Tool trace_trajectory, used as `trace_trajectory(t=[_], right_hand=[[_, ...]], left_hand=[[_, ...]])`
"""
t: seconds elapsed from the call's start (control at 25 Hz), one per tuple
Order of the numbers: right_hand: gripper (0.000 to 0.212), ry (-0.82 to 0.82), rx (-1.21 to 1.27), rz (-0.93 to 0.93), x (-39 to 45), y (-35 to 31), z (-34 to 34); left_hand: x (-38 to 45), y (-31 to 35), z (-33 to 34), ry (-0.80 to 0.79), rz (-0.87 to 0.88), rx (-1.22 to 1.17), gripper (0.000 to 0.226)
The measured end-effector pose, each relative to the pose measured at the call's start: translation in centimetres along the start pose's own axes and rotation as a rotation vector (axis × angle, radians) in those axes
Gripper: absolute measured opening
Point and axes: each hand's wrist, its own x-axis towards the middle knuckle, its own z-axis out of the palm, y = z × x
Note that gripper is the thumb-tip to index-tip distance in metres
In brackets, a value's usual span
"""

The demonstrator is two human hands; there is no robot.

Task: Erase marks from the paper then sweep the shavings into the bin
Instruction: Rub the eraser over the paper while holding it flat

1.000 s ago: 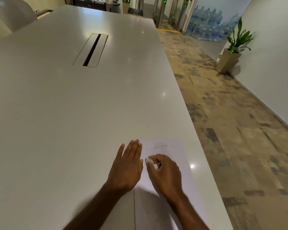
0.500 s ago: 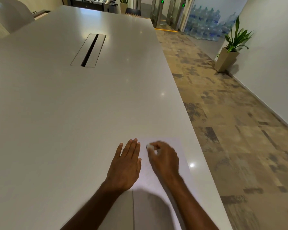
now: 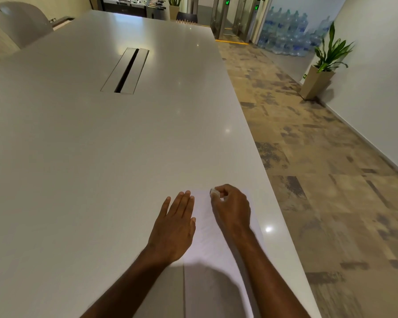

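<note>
- We look down on a long, glossy pale table point(image 3: 78, 168) whose near end and left side run out of view; ceiling lights show on it as small bright spots.
- Nearest to us, both bare forearms enter from the bottom edge, cut off below the elbow, and throw a soft shadow over the lower part of the paper point(image 3: 216, 244).
- The paper is a thin white sheet lying flat by the table's right edge; its near end is cut off by the frame, and we cannot make out any pencil marks or shavings on it, since the surface is washed out and slightly blurred.
- The left hand point(image 3: 174, 228) lies flat, fingers straight and together, pressing on the sheet's left edge, half on the bare table.
- The right hand point(image 3: 232, 210) has its fingers curled, pinching a small whitish eraser point(image 3: 214, 192) at the sheet's far end; most of the eraser is hidden in the fingers.
- Compared with a second ago, the right hand and eraser have moved from mid-sheet up to the far edge, while the left hand has kept its place.
- Farther up the table sits a long rectangular metal cable hatch point(image 3: 126, 71) with a dark slot.
- To the right, a mottled brown and grey floor point(image 3: 319, 157) runs to a potted plant point(image 3: 324, 67) in a tapered planter by the white wall.
- At the far end stand stacked blue water bottles point(image 3: 287, 33) and glass gates, with a table-football game point(image 3: 129, 3) behind the table; no bin is identifiable to us.
</note>
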Motion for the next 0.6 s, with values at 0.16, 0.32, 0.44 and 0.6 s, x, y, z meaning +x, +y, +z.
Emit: trace_trajectory(t=[0.16, 0.32, 0.44, 0.6], right_hand=[[0.015, -0.130, 0.001, -0.072, -6.5, 0.8, -0.4], [0.016, -0.097, -0.002, -0.056, -3.0, 0.9, -0.5], [0.017, -0.022, 0.035, 0.000, 0.3, 0.0, -0.1], [0.014, -0.160, 0.028, -0.097, -7.0, 0.4, -0.4]], left_hand=[[0.0, 0.1, 0.4, -0.015, 0.010, 0.014, 0.062], [0.2, 0.0, 0.2, -0.016, 0.017, 0.014, 0.063], [0.1, 0.0, 0.0, -0.017, 0.021, 0.007, 0.064], [0.1, 0.0, 0.4, -0.020, 0.003, 0.000, 0.070]])
